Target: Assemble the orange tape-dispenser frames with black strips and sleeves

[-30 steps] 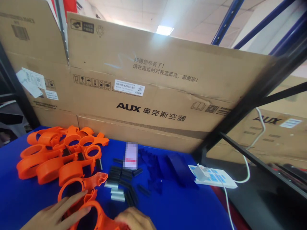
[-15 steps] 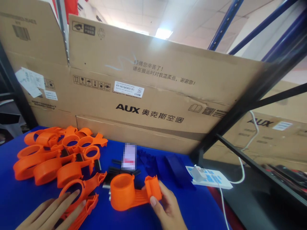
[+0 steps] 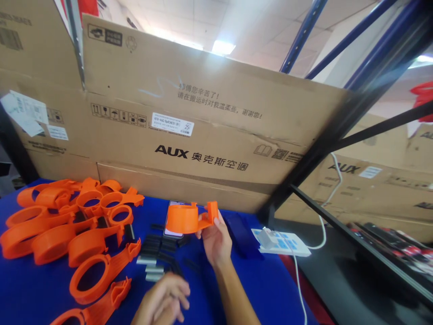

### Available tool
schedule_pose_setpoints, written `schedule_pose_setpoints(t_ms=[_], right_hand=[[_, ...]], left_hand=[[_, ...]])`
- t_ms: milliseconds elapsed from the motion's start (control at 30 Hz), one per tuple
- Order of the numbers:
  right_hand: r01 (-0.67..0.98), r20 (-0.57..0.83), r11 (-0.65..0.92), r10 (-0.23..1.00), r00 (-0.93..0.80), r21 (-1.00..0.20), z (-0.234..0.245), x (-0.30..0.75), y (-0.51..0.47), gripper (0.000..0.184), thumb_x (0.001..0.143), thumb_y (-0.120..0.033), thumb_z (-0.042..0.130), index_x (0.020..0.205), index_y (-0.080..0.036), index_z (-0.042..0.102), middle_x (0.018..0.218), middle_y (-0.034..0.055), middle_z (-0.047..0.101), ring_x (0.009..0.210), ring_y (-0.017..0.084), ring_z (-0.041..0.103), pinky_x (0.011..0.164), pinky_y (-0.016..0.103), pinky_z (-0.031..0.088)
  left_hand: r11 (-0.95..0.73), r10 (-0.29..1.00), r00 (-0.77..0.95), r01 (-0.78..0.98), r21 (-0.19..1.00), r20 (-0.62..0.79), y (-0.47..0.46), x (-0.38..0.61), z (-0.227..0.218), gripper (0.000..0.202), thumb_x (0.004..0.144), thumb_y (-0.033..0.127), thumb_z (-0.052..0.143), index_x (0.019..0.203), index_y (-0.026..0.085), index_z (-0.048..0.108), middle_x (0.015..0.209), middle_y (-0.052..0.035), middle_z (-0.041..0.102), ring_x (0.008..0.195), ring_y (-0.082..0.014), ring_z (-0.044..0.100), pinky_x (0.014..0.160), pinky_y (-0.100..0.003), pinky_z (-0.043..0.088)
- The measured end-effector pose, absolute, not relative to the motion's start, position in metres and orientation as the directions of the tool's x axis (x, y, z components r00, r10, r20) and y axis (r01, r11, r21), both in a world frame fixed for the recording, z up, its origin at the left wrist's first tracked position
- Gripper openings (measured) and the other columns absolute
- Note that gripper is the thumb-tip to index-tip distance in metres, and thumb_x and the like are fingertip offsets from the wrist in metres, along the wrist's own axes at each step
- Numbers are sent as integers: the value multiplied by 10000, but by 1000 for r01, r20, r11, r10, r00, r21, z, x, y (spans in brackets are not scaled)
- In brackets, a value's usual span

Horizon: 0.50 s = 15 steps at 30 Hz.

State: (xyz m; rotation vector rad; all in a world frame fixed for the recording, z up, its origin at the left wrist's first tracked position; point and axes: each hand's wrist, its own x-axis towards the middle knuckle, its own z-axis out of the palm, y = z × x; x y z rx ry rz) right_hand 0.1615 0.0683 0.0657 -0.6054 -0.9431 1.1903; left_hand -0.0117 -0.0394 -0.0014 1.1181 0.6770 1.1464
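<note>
An orange plastic tape dispenser [image 3: 182, 220] is in my right hand [image 3: 216, 243], gripped by its narrow handle end, with the wide ring pointing left. It is held up in front of the phone [image 3: 173, 233], covering most of it. My left hand [image 3: 165, 300] is above the blue cloth at the bottom middle, its fingers loosely bent and a little blurred, with nothing seen in them. Just beyond it lie several small black strips [image 3: 158, 243] and some silver metal pieces [image 3: 154, 272]. Left of that hand, two orange tape dispensers [image 3: 104, 271] lie apart from the others.
More orange dispensers [image 3: 56, 239] crowd the left side of the blue cloth [image 3: 20, 284]. Dark blue pieces [image 3: 243, 234] lie right of my right hand, near a white power strip [image 3: 287, 243] with a cable. A large cardboard box [image 3: 203, 113] and a dark metal frame [image 3: 304, 158] stand behind.
My right hand has lifted the tape dispenser up and away from me, in front of the phone. My left hand has left the dispensers on the left and moved right.
</note>
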Motion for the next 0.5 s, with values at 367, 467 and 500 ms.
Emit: schedule_pose_setpoints(t_ms=[367, 467, 500], right_hand=[[-542, 84, 39, 995, -59, -839, 53, 151, 59, 375, 867, -502, 653, 1107, -215, 679, 801, 49, 704, 595, 177, 626, 406, 213, 431], [-508, 105, 44, 990, -92, -860, 51, 151, 62, 386, 873, -508, 650, 1116, -210, 679, 801, 41, 704, 625, 180, 643, 496, 241, 504], [-496, 119, 50, 987, -109, -867, 51, 151, 63, 390, 862, -510, 664, 1110, -209, 682, 832, 45, 713, 667, 187, 665, 565, 262, 540]], left_hand=[[464, 867, 496, -761, 454, -55, 20, 19, 28, 673, 964, 682, 431, 1205, 116, 706, 1104, -219, 768, 759, -304, 752, 579, -380, 606], [522, 843, 522, -729, 444, -134, 19, 11, 27, 687, 954, 706, 429, 1200, 127, 705, 1104, -211, 779, 769, -318, 765, 555, -386, 616], [539, 833, 533, -720, 438, -148, 19, 8, 27, 688, 954, 704, 431, 1213, 125, 700, 1117, -212, 778, 779, -325, 769, 553, -394, 622]])
